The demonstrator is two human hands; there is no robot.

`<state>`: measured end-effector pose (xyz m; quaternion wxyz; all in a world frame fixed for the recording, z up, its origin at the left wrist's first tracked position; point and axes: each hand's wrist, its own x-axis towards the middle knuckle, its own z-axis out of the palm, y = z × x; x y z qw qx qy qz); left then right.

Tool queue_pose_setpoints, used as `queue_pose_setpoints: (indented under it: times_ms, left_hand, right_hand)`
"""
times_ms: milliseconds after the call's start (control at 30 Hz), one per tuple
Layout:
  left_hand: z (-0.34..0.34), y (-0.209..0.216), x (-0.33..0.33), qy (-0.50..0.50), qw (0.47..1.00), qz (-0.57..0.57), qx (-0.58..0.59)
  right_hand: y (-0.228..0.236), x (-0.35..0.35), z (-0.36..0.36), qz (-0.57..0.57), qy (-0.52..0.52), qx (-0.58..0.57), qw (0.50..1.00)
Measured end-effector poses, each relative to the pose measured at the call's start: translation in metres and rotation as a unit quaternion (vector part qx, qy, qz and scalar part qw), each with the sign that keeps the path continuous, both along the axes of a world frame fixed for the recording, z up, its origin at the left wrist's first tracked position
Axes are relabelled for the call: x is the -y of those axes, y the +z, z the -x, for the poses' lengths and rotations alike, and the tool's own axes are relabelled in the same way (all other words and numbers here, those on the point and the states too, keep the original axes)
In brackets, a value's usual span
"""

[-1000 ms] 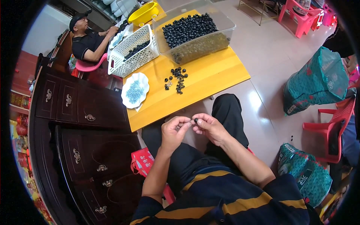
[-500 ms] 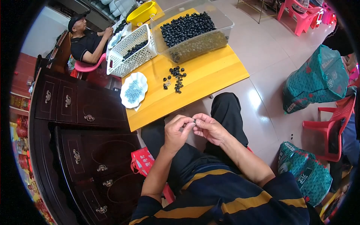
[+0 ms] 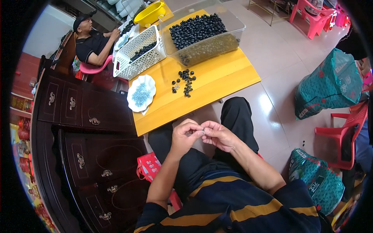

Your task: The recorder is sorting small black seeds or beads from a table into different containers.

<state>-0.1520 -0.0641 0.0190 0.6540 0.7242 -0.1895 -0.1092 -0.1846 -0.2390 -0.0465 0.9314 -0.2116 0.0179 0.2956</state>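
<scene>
My left hand and my right hand meet over my lap, just off the near edge of the yellow table. Both are closed in a pinch, fingertips touching around something tiny. Only a speck of it shows, so its kind cannot be made out. Ahead of the hands lies a loose cluster of small round black pieces, with a few clear bits among them. To the left of these, a white scalloped dish holds many small pale-blue clear pieces.
A clear bin of black pieces and a white perforated basket stand farther back, near a yellow basin. A person sits far left, hands at a tray. Dark drawers flank my left; teal bags stand right.
Both hands stay pinched together over my lap. A small dark piece showed between the fingertips before; now the fingers cover nearly all of it. The view has shifted slightly.
</scene>
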Motion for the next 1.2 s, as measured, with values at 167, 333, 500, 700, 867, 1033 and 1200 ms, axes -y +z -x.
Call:
queue_pose_setpoints:
  times_ms: [167, 333, 500, 700, 867, 1033, 1200]
  left_hand:
    - [0.012, 0.001, 0.013, 0.087, 0.941, -0.183, 0.271]
    - [0.019, 0.002, 0.023, 0.111, 0.937, -0.186, 0.272]
    - [-0.005, 0.005, 0.012, 0.106, 0.951, -0.171, 0.234]
    - [-0.068, -0.014, -0.004, 0.158, 0.907, -0.315, 0.231]
    - [-0.092, -0.029, 0.0, 0.187, 0.874, -0.367, 0.26]
    - [-0.099, -0.028, 0.015, 0.205, 0.872, -0.37, 0.246]
    - [-0.098, -0.026, 0.016, 0.182, 0.864, -0.369, 0.29]
  right_hand:
    - [-0.004, -0.001, -0.002, -0.023, -0.025, -0.034, 0.999]
    - [-0.003, -0.001, -0.002, -0.035, -0.043, -0.035, 0.998]
    - [0.0, 0.004, -0.003, -0.051, -0.033, -0.016, 0.998]
    - [0.002, 0.002, -0.003, -0.035, -0.027, -0.025, 0.999]
    - [0.002, 0.005, -0.004, -0.022, -0.031, -0.017, 0.999]
    - [0.005, 0.004, -0.004, -0.012, -0.034, -0.008, 0.999]
    - [0.007, 0.004, -0.003, -0.01, -0.032, -0.02, 0.999]
